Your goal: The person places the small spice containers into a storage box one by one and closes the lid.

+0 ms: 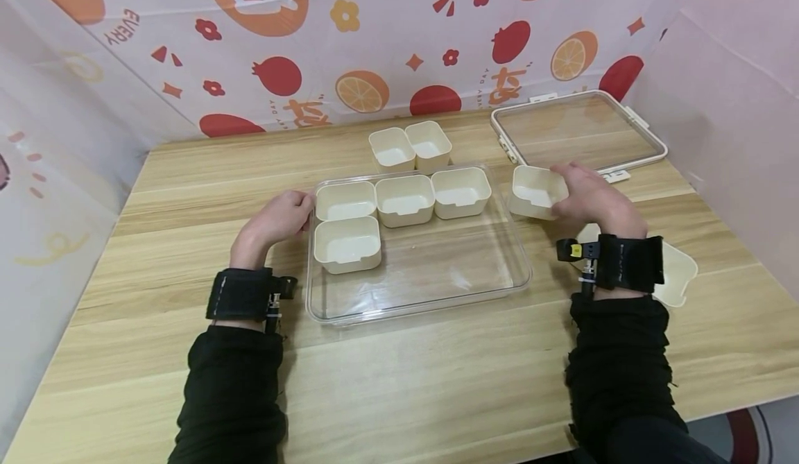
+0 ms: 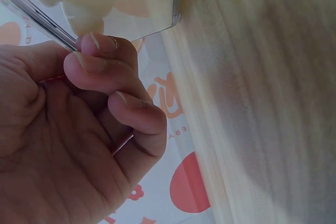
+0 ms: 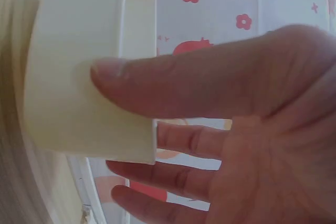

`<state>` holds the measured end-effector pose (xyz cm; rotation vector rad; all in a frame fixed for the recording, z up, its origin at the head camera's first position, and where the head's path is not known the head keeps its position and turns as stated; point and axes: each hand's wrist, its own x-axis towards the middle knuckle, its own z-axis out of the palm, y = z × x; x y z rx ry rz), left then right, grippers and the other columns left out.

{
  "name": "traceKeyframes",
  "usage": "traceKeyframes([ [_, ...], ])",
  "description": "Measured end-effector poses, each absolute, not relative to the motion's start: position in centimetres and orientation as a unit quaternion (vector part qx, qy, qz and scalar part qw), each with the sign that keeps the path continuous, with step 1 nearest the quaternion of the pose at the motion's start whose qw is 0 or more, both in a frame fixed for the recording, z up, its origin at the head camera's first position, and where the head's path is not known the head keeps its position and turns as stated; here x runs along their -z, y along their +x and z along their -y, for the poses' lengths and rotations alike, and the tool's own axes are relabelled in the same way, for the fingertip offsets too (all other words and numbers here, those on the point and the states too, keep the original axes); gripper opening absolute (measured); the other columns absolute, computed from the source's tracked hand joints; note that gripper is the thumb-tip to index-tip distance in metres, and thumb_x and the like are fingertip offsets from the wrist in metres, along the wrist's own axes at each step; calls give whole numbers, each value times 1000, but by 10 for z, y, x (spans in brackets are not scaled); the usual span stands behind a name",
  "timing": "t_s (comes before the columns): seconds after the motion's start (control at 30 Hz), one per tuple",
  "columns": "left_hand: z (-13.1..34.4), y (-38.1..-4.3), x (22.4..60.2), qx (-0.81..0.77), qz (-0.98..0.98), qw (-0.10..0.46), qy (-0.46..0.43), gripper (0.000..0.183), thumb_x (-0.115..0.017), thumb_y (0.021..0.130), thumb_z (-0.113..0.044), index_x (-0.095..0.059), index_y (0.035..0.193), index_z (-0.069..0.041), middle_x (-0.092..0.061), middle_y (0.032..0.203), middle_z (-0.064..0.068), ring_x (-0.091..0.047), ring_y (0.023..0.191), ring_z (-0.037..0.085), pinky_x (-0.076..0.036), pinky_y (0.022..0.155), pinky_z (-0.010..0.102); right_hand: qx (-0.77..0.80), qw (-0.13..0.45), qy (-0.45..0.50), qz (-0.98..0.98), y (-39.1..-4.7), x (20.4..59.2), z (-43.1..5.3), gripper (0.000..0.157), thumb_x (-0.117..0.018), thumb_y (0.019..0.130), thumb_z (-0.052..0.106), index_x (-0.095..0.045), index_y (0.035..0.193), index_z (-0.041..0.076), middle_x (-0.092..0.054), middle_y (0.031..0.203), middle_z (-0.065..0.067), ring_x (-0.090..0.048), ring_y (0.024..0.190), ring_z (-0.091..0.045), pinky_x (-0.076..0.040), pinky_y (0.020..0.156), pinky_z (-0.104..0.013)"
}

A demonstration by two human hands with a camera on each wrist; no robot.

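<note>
A clear plastic bin [image 1: 431, 270] stands on the table, with several small cream boxes [image 1: 406, 204] along its far side and left end. At the bin's left rim my left hand [image 1: 277, 220] pinches the edge between thumb and fingers; the left wrist view shows the fingertips [image 2: 86, 64] curled at that rim. Just right of the bin, my right hand [image 1: 593, 197] grips another cream box [image 1: 527, 205] by its wall. In the right wrist view the thumb [image 3: 126, 85] presses the box's outside, with the other fingers partly hidden behind it.
Two more cream boxes [image 1: 393, 148] stand side by side behind the bin. A clear lid with a white frame [image 1: 580, 131] lies at the back right. Cream pieces [image 1: 677, 277] lie partly hidden under my right wrist. A printed cloth [image 1: 374, 48] hangs behind the table.
</note>
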<state>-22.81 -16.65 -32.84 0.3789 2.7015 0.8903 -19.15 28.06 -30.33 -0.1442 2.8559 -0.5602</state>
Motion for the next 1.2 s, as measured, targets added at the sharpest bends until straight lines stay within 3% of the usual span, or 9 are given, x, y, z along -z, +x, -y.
traceKeyframes([
  [0.53,166,-226,326,-309,-934,130,126,44,-23,97,-21,-50,67,-2,-45,56,6,-37,49,18,-32,50,32,211,-73,-83,-971,-179,283,-270,73,-69,73,15,-33,134,-2,-38,122,-25,-38,103,-37,-34,88,-58],
  [0.73,166,-226,326,-299,-936,131,130,45,-22,97,-22,-50,68,-2,-46,57,7,-39,51,19,-32,51,32,217,-100,-117,-964,-171,271,-254,73,-71,73,15,-35,134,0,-40,123,-22,-38,105,-36,-34,89,-56],
  [1.2,168,-223,324,-302,-935,133,129,44,-22,97,-22,-49,70,0,-46,58,6,-39,52,18,-33,52,32,192,-97,-216,-953,-163,263,-214,73,-75,69,16,-39,130,-1,-45,117,-19,-43,100,-31,-38,87,-50],
])
